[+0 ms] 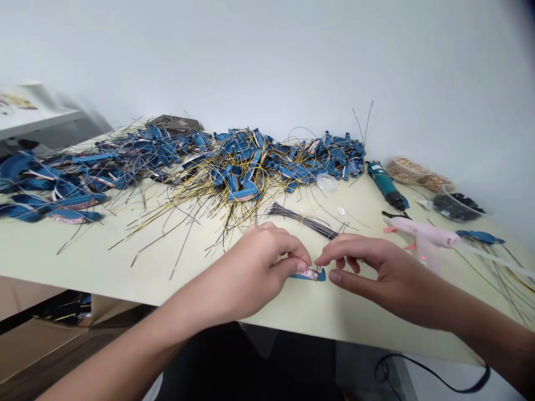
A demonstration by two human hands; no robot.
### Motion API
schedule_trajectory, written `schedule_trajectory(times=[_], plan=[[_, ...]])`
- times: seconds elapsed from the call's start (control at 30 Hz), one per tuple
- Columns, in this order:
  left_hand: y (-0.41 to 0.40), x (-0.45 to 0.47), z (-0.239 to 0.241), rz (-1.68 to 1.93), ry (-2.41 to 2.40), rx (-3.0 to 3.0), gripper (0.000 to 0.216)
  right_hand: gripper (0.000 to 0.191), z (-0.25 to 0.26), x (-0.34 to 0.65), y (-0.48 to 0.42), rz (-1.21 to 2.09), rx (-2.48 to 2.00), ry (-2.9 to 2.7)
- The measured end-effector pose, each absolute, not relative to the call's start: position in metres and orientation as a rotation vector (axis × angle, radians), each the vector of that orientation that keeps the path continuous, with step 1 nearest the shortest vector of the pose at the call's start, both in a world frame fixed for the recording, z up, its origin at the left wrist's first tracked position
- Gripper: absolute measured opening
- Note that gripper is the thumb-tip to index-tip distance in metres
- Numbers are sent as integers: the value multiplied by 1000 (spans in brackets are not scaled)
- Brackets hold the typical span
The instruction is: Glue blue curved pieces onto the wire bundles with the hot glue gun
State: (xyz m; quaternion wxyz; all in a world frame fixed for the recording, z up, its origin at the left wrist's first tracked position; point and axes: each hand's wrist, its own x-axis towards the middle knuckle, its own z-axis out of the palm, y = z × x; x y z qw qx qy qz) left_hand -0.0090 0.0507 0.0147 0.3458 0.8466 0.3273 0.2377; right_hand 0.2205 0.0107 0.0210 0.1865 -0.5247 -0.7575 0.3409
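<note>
My left hand pinches a small blue plastic piece with a red-and-white patterned face, near the table's front edge. Much of the piece is hidden behind my left fingers. To its right, my right hand has thumb and forefinger apart, the forefinger close to the piece's hooked end. Nothing shows between those right fingers. Just behind my hands lies a bundle of dark wires held by a band.
A long heap of blue pieces with black and yellow wires runs along the wall. At right are a pink glue gun, a teal power tool and tubs of small parts. A cardboard box stands below left.
</note>
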Motion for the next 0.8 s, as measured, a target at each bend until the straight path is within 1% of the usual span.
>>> schedule_trajectory(times=[0.13,0.27,0.53,0.7,0.8], plan=[[49,-8,18,600,817,2152,26,22,20,221,8,981,-1477,-2129],[48,-8,19,566,820,2083,28,18,22,221,5,969,-1471,-2132],[48,-9,29,395,858,1989,20,16,26,222,3,935,-1406,-2207],[48,-10,34,377,873,1937,19,15,25,221,-1,754,-1306,-2263],[47,-11,36,370,864,1910,18,17,25,220,-3,633,-1212,-2310]])
